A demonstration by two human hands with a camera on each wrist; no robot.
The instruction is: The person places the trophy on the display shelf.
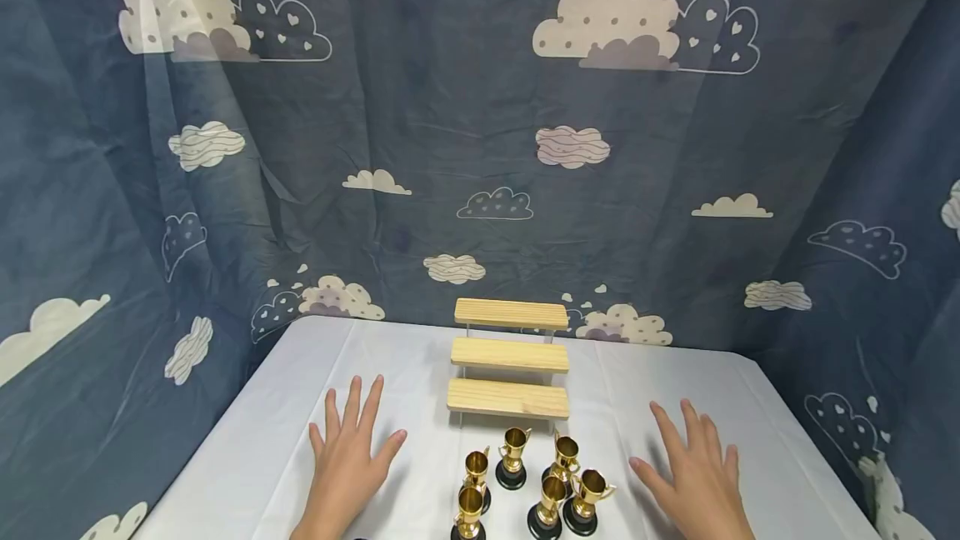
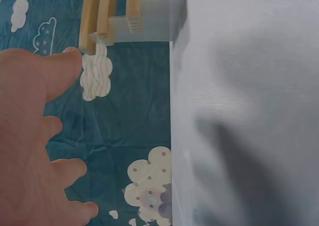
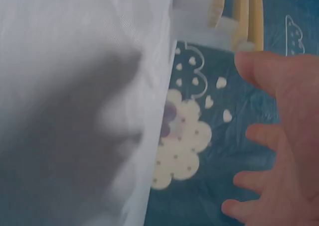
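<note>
My left hand (image 1: 347,467) hovers over the left part of the white table, fingers spread and holding nothing. My right hand (image 1: 693,477) is likewise spread above the right part, its shadow falling on the cloth. Between them stand several small gold trophy cups with black bases. One cup (image 1: 513,457) is farthest back, another (image 1: 470,511) is at the front left, and one more (image 1: 588,500) is nearest the right hand. Behind the cups rises a three-tier wooden display stand (image 1: 508,398) with clear supports. In the left wrist view the stand (image 2: 133,9) appears beyond the thumb.
A white cloth (image 1: 645,373) covers the table. Dark blue curtains (image 1: 450,107) with cloud patterns enclose its back and both sides. At the bottom edge of the head view, a small dark thing beside the left wrist is mostly cut off.
</note>
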